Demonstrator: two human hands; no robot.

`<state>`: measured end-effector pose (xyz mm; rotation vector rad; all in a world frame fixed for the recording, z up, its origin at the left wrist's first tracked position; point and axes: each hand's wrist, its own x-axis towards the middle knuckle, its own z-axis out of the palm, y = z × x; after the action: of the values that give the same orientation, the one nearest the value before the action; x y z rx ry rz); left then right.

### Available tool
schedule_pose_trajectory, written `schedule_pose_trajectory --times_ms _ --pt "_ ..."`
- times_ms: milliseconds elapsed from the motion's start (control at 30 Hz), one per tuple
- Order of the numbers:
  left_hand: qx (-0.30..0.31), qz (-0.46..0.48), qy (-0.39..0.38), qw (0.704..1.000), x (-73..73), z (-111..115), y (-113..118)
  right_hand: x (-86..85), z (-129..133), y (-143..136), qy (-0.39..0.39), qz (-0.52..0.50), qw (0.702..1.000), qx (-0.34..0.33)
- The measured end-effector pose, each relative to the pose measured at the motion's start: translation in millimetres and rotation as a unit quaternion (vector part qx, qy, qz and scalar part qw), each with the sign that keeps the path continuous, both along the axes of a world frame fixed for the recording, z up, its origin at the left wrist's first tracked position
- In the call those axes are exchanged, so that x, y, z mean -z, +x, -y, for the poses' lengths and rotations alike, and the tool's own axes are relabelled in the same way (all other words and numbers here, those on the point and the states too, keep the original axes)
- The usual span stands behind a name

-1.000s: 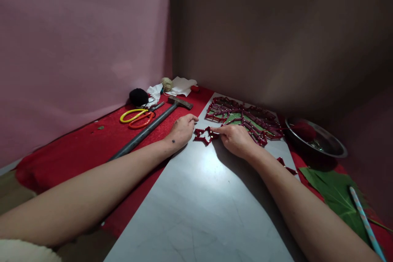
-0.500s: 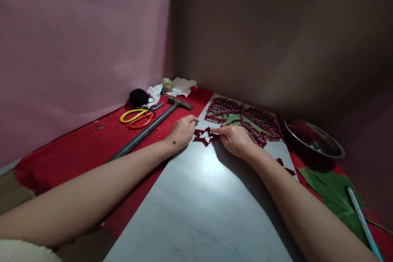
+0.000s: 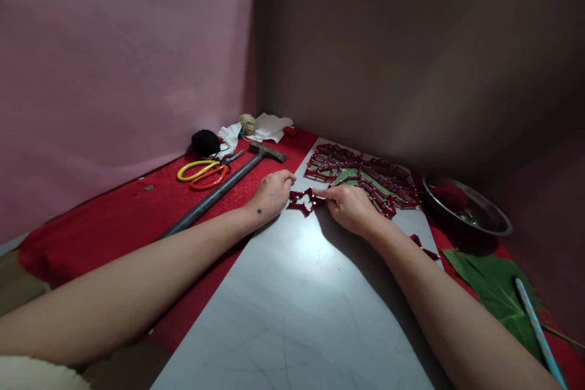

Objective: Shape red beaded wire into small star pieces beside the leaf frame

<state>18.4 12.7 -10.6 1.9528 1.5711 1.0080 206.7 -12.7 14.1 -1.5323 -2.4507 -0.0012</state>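
Observation:
A small star outline point(image 3: 302, 202) of dark red thread around nails sits on the white board point(image 3: 292, 298). My right hand point(image 3: 350, 206) reaches in from the right, its index finger stretched out to the star's upper right and touching or nearly touching it. The other fingers curl under, partly hidden. My left hand point(image 3: 273, 192) rests at the board's left edge, just beside the star, fingers extended and no object visible in them. Behind both hands lies a larger nail-and-thread pattern point(image 3: 361, 173) in red, purple and green.
To the left on red cloth point(image 3: 91, 231) lie a hammer point(image 3: 228, 186), scissors point(image 3: 205, 173), a black yarn ball point(image 3: 205, 142) and a beige yarn ball point(image 3: 247, 124). At right are a metal bowl point(image 3: 498, 225) holding red yarn, a green leaf point(image 3: 489, 286) and a striped stick point(image 3: 539, 329).
Both hands stay almost exactly where they were beside the star. The view has shifted very slightly; nothing was visibly picked up or let go.

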Motion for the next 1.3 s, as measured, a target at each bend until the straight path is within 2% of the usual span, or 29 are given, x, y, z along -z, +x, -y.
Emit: schedule_pose_trajectory --times_ms 333,1000,1300 --pt "0.001 -0.017 -0.006 1.000 -4.7 3.0 1.0 0.4 -0.8 0.3 0.005 0.003 1.000 -0.001" --pt "0.009 -0.023 -0.004 1.000 -4.0 2.1 0.6 0.8 -1.1 0.4 -0.004 0.003 1.000 -0.002" --pt "0.023 -0.022 0.036 0.999 -1.1 0.1 1.1 -1.1 0.2 -0.2 -0.004 0.008 1.000 0.000"
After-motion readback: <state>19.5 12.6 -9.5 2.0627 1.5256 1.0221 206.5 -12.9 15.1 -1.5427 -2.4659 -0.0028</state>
